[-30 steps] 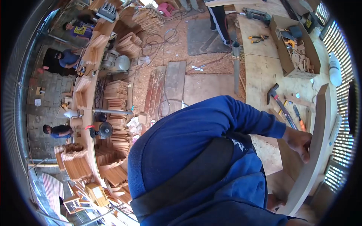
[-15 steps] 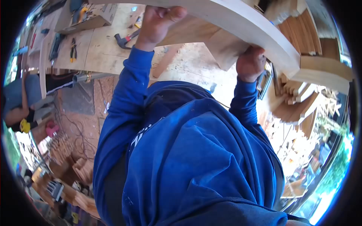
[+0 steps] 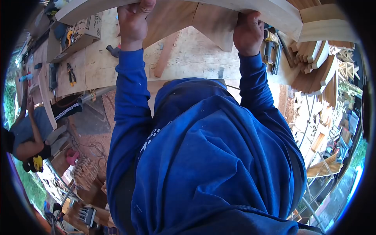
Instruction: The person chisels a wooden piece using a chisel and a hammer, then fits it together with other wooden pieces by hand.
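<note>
A large curved wooden piece (image 3: 270, 13) spans the top of the head view, its pale edge facing me and flat panels showing beneath. My left hand (image 3: 133, 24) is closed on its left part, the thumb lying near the edge. Farther right, my right hand (image 3: 249, 34) grips the underside of the edge, its fingers partly hidden behind the wood. Below the piece lies the wooden workbench (image 3: 188, 58), with a narrow wood strip (image 3: 166, 55) on it. A hammer (image 3: 113, 51) rests beside my left wrist, partly covered.
On the bench's left are a cardboard box (image 3: 92, 31) of tools and pliers (image 3: 71, 74). A yellow-and-black tool (image 3: 269, 47) lies right of my right hand, near stacked curved wood pieces (image 3: 313, 74). Another person (image 3: 33, 131) is at the far left. Cables (image 3: 90, 149) cross the floor.
The view has shifted, so the bench and box sit lower. Both hands and the curved wooden piece appear higher and farther left, still held. More of the yellow-and-black tool shows.
</note>
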`<state>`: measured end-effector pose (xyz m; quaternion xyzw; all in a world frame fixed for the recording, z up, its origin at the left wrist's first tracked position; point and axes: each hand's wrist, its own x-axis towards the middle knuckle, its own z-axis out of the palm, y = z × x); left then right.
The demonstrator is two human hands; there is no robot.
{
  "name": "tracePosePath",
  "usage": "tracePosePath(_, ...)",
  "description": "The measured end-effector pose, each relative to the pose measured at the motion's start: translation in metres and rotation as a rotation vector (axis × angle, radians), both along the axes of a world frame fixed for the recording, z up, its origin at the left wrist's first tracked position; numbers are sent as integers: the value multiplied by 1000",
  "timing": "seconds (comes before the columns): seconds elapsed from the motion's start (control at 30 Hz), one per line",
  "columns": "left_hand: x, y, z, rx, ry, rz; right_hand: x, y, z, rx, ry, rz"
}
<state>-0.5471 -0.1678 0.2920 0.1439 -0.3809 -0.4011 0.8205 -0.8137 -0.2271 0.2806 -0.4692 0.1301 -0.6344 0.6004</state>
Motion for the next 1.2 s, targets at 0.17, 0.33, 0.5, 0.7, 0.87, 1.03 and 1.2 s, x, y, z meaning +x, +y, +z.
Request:
tracePosePath(0.17,5,7,12,244,-388,273,1,2,-2,74,0,-64)
tracePosePath(0.33,4,12,22,217,-370,265,22,-14,-16,-33,-699,445)
tracePosePath(0.5,-11,13,35,212,-330,306,9,1,2,16,-337,236)
tracePosePath(0.7,-4,0,17,22,-109,52,10,-1,-8,118,-377,209)
tracePosePath(0.87,5,10,22,188,-398,260,19,-9,-14,154,-851,609)
tracePosePath(1.03,6,13,22,188,-426,266,10,11,15,107,-114,50)
tracePosePath(1.2,16,7,-2,-47,-109,60,-4,4,-2,19,-2,23)
